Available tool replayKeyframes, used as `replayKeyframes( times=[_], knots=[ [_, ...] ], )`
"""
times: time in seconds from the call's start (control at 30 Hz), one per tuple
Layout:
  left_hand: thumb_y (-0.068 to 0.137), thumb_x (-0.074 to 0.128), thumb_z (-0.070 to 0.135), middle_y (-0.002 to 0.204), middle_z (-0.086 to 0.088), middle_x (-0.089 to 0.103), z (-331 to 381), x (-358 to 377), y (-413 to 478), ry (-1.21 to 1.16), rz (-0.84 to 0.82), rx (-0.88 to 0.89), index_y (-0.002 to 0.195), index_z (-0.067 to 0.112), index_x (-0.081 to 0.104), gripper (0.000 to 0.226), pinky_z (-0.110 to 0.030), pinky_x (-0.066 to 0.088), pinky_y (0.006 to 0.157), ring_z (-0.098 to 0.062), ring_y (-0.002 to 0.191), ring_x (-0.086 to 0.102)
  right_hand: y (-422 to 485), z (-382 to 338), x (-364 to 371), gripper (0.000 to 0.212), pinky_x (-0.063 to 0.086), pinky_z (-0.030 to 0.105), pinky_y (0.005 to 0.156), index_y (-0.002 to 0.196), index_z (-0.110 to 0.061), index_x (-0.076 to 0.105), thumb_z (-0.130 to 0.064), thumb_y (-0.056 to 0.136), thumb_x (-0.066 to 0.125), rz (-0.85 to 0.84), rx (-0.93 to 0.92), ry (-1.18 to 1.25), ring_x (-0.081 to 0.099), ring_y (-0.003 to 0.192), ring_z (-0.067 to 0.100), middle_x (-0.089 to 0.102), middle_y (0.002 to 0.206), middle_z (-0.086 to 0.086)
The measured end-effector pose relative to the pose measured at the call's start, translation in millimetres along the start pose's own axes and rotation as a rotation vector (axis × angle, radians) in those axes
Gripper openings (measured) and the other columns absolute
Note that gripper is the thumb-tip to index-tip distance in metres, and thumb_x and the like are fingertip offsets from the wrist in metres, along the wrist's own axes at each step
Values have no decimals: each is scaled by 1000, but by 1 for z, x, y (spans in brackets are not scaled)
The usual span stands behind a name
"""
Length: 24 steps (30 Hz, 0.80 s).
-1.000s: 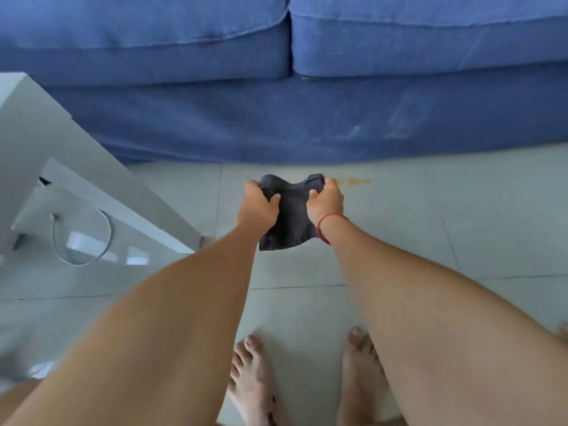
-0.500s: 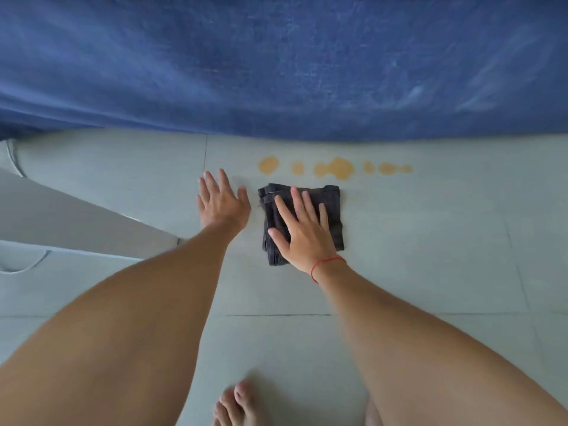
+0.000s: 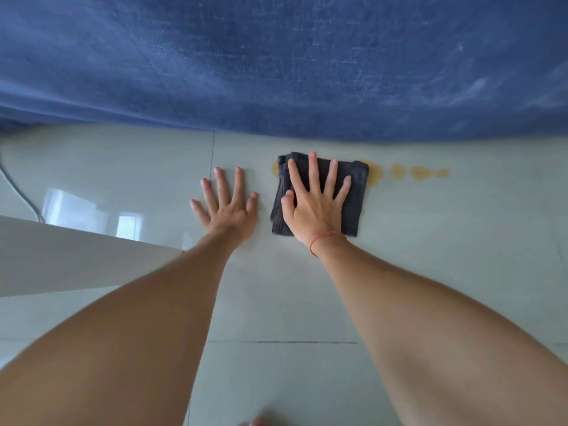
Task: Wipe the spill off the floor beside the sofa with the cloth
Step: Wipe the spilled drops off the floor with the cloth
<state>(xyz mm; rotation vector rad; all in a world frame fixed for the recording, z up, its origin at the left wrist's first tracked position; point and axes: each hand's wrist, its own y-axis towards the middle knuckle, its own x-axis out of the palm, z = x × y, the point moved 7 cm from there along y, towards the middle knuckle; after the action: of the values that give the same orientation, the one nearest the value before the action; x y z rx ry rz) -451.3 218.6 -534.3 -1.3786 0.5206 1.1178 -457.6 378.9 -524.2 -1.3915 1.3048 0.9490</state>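
Note:
A folded dark grey cloth (image 3: 356,198) lies flat on the pale tiled floor (image 3: 461,256), close to the blue sofa (image 3: 276,63). My right hand (image 3: 316,204), with a red string at the wrist, presses on the cloth with fingers spread. The cloth covers the left part of a row of orange-yellow spill drops (image 3: 418,172); one drop edge shows at the cloth's left, the others run to its right. My left hand (image 3: 229,204) rests flat on the bare floor just left of the cloth, fingers spread, holding nothing.
A white table edge (image 3: 76,256) juts in from the left, with a thin cable (image 3: 18,192) on the floor behind it. The sofa front fills the whole top of the view. A toe tip (image 3: 258,422) shows at the bottom edge.
The cloth went from held in both hands to lying on the floor, then slid forward with my right hand onto the left spill drops. My left hand stays planted on the floor.

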Motion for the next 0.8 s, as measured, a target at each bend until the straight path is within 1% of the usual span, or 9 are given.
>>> replayKeyframes(
  times=[0.07, 0.17, 0.2, 0.37, 0.47, 0.53, 0.6, 0.7, 0.8],
  knots=[
    [98, 12, 52, 158, 6, -31, 0, 1, 1, 0, -13, 1, 149, 42, -17, 59, -54, -16, 115, -23, 146, -28, 10, -8, 2, 60, 3, 68, 112, 151, -35, 19, -44, 93, 31, 1, 11, -20, 2, 147, 43, 11, 163, 2],
    [98, 12, 52, 157, 6, -32, 0, 0, 2, -12, -32, -8, 148, 43, -18, 59, -54, -17, 115, -22, 145, -30, 8, -12, 2, 67, 6, 68, 111, 150, -31, 26, -58, 89, 28, 30, 0, -48, 10, 147, 43, 21, 161, 2],
    [98, 12, 52, 157, 6, -32, 1, 0, 1, -14, -38, -10, 148, 43, -19, 60, -54, -17, 115, -22, 145, -30, 5, -13, 2, 68, 8, 67, 111, 149, -29, 29, -60, 89, 29, 36, -17, -49, 13, 146, 43, 24, 160, 2],
    [99, 13, 51, 156, 6, -35, 1, -3, -1, -28, -84, -15, 148, 44, -20, 60, -53, -16, 116, -22, 144, -31, -35, -12, 3, 58, 15, 63, 114, 147, -29, 34, -48, 92, 35, 27, -104, -35, 24, 145, 38, 31, 157, -2],
    [99, 14, 52, 155, 7, -35, 0, -3, -1, -37, -100, -18, 148, 44, -20, 60, -53, -16, 116, -21, 144, -32, -65, 10, 3, 55, 20, 57, 115, 146, -30, 37, -42, 92, 37, 20, -180, -50, 29, 144, 34, 34, 155, -5],
    [99, 15, 52, 156, 7, -35, 0, -4, -2, -40, -102, -15, 148, 44, -18, 60, -53, -16, 116, -21, 144, -31, -74, 30, 0, 53, 18, 53, 114, 145, -31, 39, -40, 93, 36, 27, -196, -61, 31, 144, 32, 36, 155, -6],
    [99, 15, 52, 156, 7, -34, -1, -3, -3, -41, -105, -13, 148, 44, -18, 60, -53, -16, 116, -21, 144, -31, -74, 43, -1, 53, 17, 53, 115, 146, -32, 37, -40, 94, 34, 23, -171, -74, 30, 144, 31, 34, 155, -7],
    [99, 14, 52, 156, 7, -35, -1, -3, -3, -39, -106, -9, 148, 44, -19, 60, -53, -17, 116, -22, 144, -32, -56, 44, -2, 53, 18, 57, 115, 147, -34, 33, -42, 94, 30, 20, -53, -64, 26, 146, 29, 30, 157, -8],
    [98, 12, 52, 156, 7, -34, -1, -3, -3, -26, -101, -5, 147, 44, -19, 59, -53, -17, 116, -22, 144, -31, -25, 34, -1, 54, 6, 61, 116, 151, -37, 18, -43, 98, 25, 2, 92, -30, 10, 149, 31, 14, 162, -8]
  ],
)
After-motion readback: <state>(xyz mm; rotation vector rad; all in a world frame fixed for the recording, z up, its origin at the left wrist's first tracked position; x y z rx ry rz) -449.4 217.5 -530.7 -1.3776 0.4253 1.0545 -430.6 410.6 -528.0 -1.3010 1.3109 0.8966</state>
